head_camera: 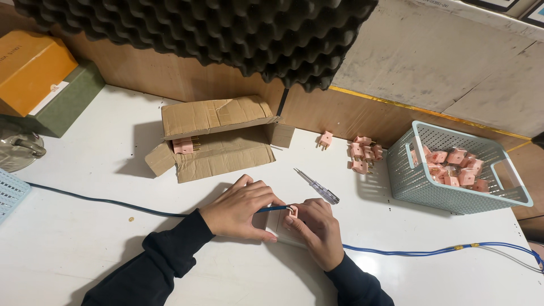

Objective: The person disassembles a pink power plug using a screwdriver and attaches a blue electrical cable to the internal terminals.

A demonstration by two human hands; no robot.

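Observation:
My left hand and my right hand meet over a small white block on the white table. The left hand's fingers pinch the end of a blue cable. Against that cable end, the right hand's fingers hold a small pink plug piece. Both forearms are in black sleeves. A screwdriver with a clear handle lies just beyond the hands.
An open cardboard box holds a pink plug. Loose pink plugs lie next to a pale blue basket with several more. The blue cable runs left and right. Orange and green boxes stand at the far left.

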